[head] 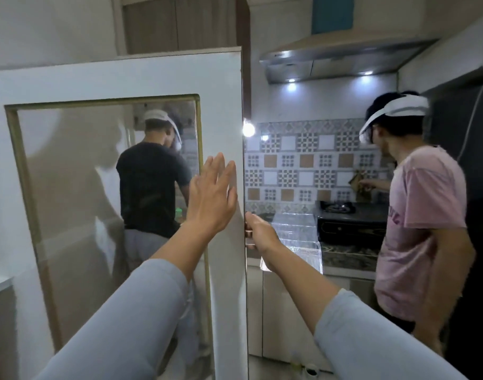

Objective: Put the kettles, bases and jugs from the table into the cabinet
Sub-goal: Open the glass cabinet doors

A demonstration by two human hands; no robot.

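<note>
arms both stretched forward in grey sleeves, meeting at cabinet door [223, 111]. left hand [211, 197] raised, palm flat, fingers [217, 167] spread and upright against door's white frame, just right of glass pane [70, 187]; grip fully open, holding nothing. right hand [259, 230] lower, at door's right edge, grip curled closed round small metal handle [248, 233]. door standing white, glass-fronted, filling left half of view. kettles, bases, jugs: out of sight. beyond door's edge, counter [347, 256] with stove [350, 220] and foil sheet [295, 237]; person in pink shirt [421, 229] beside stove; person in black shirt [149, 187] seen in the glass.
</note>
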